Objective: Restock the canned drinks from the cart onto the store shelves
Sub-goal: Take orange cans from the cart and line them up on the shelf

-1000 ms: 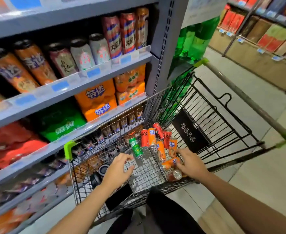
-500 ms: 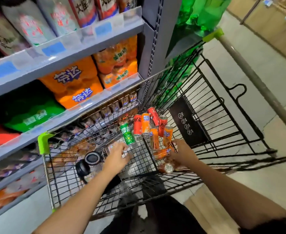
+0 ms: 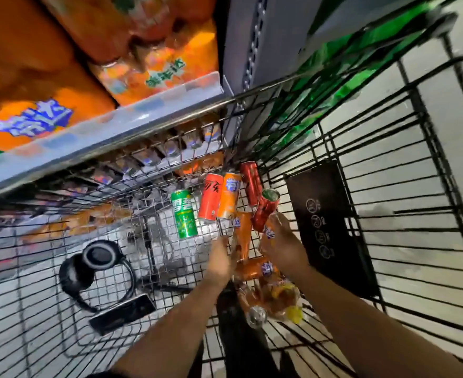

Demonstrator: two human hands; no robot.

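Store shelving is filling the upper left, with orange packs [image 3: 42, 85] sitting above the shelf [image 3: 110, 132] edge, and the wire cart [image 3: 388, 148] is standing against it. At the cart's left, headphones [image 3: 94, 266] and a phone [image 3: 122, 313] are lying on the mesh. Moving right, a green can [image 3: 184, 214] is lying apart, then a red-orange can [image 3: 210, 196] and an orange can [image 3: 229, 195] are lying side by side, with more cans [image 3: 255, 186] heaped behind them. The left hand [image 3: 220, 259] is reaching down beside an orange can lying lengthwise; whether it is gripping anything I cannot tell. The right hand [image 3: 282, 245] is wrapping its fingers round another orange can. A black sign [image 3: 331, 222] is hanging on the right wall. Judging by looks, these cans will be stiff, smooth and somewhat slippery, likely full and weighty; gripping round the middle should be safest.
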